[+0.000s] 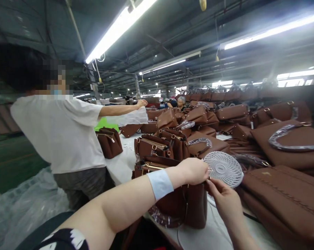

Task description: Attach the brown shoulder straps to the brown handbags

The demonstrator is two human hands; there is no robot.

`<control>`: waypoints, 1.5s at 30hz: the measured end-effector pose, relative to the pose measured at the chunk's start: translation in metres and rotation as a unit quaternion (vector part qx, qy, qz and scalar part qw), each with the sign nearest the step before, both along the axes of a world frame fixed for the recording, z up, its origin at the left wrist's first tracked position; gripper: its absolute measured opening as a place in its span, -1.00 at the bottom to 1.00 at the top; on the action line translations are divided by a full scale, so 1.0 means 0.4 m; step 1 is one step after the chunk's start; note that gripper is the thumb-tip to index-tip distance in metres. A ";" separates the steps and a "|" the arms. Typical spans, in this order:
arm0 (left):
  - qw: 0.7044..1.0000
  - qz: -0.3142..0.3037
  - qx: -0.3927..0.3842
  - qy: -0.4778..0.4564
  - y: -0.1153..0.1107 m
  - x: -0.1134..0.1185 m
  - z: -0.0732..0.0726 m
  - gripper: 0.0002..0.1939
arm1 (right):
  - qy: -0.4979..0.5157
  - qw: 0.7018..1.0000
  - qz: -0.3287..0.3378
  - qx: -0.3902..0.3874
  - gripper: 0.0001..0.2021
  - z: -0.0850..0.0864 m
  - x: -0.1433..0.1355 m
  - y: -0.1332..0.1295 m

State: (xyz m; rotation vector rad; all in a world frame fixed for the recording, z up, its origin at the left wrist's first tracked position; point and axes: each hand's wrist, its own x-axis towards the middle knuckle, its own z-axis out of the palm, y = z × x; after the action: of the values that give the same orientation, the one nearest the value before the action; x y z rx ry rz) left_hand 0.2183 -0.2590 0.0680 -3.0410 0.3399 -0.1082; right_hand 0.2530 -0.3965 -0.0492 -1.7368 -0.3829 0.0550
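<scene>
A brown handbag (197,205) stands upright on the table right in front of me, with a plastic-wrapped handle hanging down its near side. My left hand (194,171) reaches across its top, fingers closed at the right-hand edge. A small gold-coloured metal fitting (210,169) shows at its fingertips. Just to the right, my right hand (226,196) pinches something small and dark against the same spot; the fingers hide what it is. The two hands' fingertips nearly touch. Beyond the bag, more brown handbags (153,146) with open gold zips stand in a row.
A white round fan (223,169) is right behind my hands. Brown bags (284,194) lie piled on the right and at the back. On the left, a co-worker in a white shirt (65,135) stretches an arm over the table, holding a translucent white sheet (133,117) beside another handbag (109,142).
</scene>
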 end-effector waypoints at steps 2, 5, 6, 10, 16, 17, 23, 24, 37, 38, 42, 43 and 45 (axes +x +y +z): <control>1.000 -0.002 0.024 0.015 -0.008 0.004 0.003 -0.65 | -0.056 0.996 -0.038 -0.051 -0.55 -0.001 -0.007 0.000; 0.998 -0.015 0.054 0.034 -0.020 0.012 0.007 -0.70 | -0.135 0.986 -0.062 -0.079 -0.55 0.001 -0.018 0.002; 0.997 -0.020 0.064 0.039 -0.024 0.014 0.010 -0.71 | -0.152 0.983 -0.065 -0.084 -0.55 0.001 -0.021 0.003; 0.994 -0.026 0.088 0.055 -0.035 -0.004 0.034 -0.72 | -0.153 0.981 -0.072 -0.097 -0.56 -0.009 -0.026 0.000; 0.998 0.025 -0.024 -0.057 -0.023 -0.149 0.033 -0.65 | -0.143 0.986 -0.056 -0.060 -0.59 -0.001 -0.002 -0.033; 0.993 0.043 -0.062 -0.093 -0.019 -0.177 0.015 -0.66 | -0.156 0.985 -0.061 -0.050 -0.59 0.010 0.008 -0.037; 0.950 0.020 -0.175 -0.260 0.014 -0.260 -0.141 -0.79 | -0.135 0.977 0.141 -0.086 -0.58 0.097 0.086 -0.023; 0.949 0.013 -0.169 -0.266 0.018 -0.260 -0.163 -0.80 | -0.125 0.971 0.167 -0.117 -0.59 0.109 0.097 -0.017; 0.943 -0.029 -0.125 -0.307 0.040 -0.245 -0.214 -0.75 | -0.306 0.804 0.171 -0.480 -0.74 0.222 0.098 0.040; 0.943 -0.029 -0.127 -0.308 0.041 -0.247 -0.215 -0.74 | -0.312 0.793 0.175 -0.492 -0.74 0.230 0.102 0.042; 0.936 -0.027 -0.133 -0.323 0.041 -0.253 -0.220 -0.74 | -0.194 0.829 0.239 -0.468 -0.68 0.241 0.135 0.037; 0.935 -0.028 -0.133 -0.329 0.042 -0.253 -0.219 -0.74 | -0.161 0.845 0.251 -0.445 -0.66 0.237 0.145 0.034; 0.933 -0.034 -0.128 -0.335 0.044 -0.255 -0.216 -0.74 | -0.119 0.869 0.260 -0.403 -0.62 0.225 0.161 0.031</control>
State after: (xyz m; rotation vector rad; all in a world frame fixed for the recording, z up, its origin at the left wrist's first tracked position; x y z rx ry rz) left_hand 0.1163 -0.2414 -0.0186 -2.9772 0.3891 -1.2400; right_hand 0.3175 -0.3839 0.0406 -2.4176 -1.1313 0.4484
